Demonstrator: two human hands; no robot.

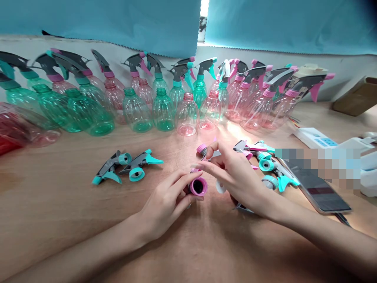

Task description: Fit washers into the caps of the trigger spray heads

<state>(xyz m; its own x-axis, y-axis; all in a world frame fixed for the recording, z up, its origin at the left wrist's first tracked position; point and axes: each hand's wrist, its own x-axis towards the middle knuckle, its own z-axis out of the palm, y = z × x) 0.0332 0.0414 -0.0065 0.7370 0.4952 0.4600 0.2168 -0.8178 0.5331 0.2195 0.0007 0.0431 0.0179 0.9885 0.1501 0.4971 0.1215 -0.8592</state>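
Note:
My left hand [165, 200] is closed around a grey trigger spray head with a pink collar [198, 186]. The collar's dark open end faces me. Just above it, my right hand [232, 173] is bent in a pinch, its fingertips close to the spray head. Whatever lies between those fingers is too small or hidden to name. Beyond the right fingertips shows another spray head with a pink collar [202, 148], partly covered by the hand. A small white disc [220, 186] is visible below the right palm.
Grey-and-turquoise spray heads [137, 167] lie on the left, and more turquoise and pink ones [266, 165] on the right. Behind stand several green bottles [163, 114] and pink bottles [187, 116], many topped with sprayers. A phone [321, 188] and a white power strip [316, 137] are at right.

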